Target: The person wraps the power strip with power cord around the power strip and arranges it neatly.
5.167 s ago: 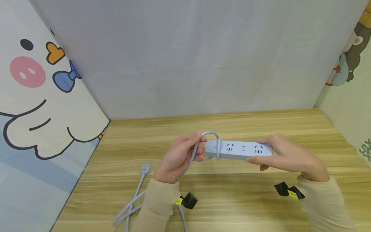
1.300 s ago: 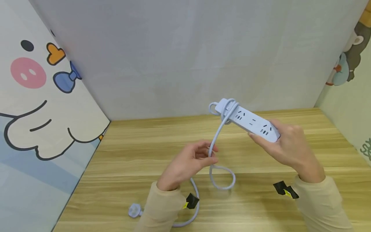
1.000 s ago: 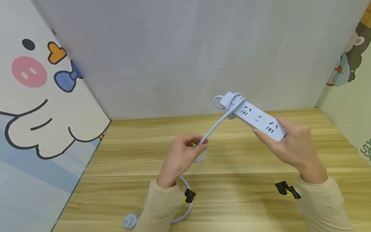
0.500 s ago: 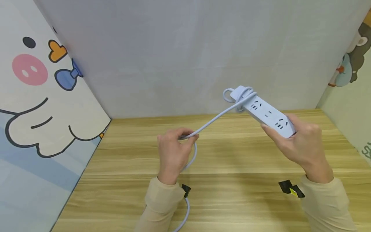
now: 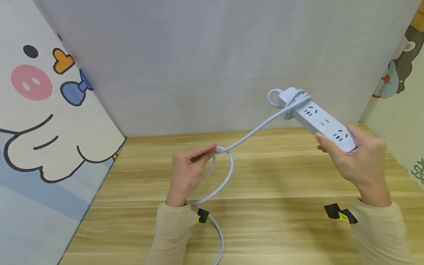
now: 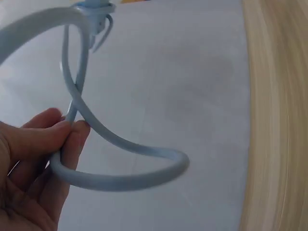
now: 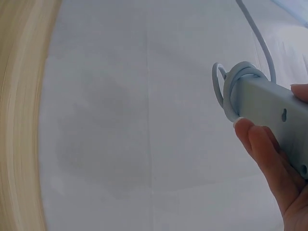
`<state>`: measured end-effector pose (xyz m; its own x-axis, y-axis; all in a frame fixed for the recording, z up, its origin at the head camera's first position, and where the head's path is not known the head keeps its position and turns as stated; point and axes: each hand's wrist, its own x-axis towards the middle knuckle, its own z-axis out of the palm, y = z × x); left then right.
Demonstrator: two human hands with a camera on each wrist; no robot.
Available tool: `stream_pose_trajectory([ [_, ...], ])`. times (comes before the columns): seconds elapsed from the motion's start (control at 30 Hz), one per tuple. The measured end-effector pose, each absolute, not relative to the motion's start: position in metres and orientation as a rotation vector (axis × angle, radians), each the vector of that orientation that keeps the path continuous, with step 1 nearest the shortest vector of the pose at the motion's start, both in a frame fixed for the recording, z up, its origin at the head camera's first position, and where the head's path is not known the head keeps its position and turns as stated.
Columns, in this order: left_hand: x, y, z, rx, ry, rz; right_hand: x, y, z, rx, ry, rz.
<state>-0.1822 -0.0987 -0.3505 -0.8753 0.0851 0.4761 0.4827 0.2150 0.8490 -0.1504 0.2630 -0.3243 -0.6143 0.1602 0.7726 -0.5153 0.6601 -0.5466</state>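
A white power strip (image 5: 326, 123) is held up and tilted in the head view, its far-left end raised. My right hand (image 5: 364, 162) grips its near end, thumb on one side and fingers under it. The strip's cord (image 5: 258, 129) is wound round the far end, then stretches down to the left. There my left hand (image 5: 188, 169) pinches it between thumb and fingertips. In the left wrist view a loop of cord (image 6: 125, 180) hangs by the fingertips, where the cord crosses itself. The strip's underside (image 7: 274, 108) shows in the right wrist view, with a keyhole slot.
The wood-grain table (image 5: 271, 228) lies beneath both hands, with the rest of the cord trailing off its near edge in view. A pale grey wall (image 5: 212, 73) stands behind, and cartoon-printed panels (image 5: 39, 129) flank the sides.
The cord has gained turns round the strip's end. The strip has tilted, then moved up and right, while my left hand has drawn the cord left. The plug has left the head view.
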Motion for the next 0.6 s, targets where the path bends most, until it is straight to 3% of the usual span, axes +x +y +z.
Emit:
stream_pose_trajectory([
  [0.33,-0.195,-0.135,-0.358,0.165,-2.154,-1.49,-0.143,0.274,-0.315,0.256,-1.789,1.291],
  [0.6,-0.199,-0.166,-0.362,0.444,-2.186,-1.169,-0.143,0.279,-0.312,0.318,-1.632,1.476],
])
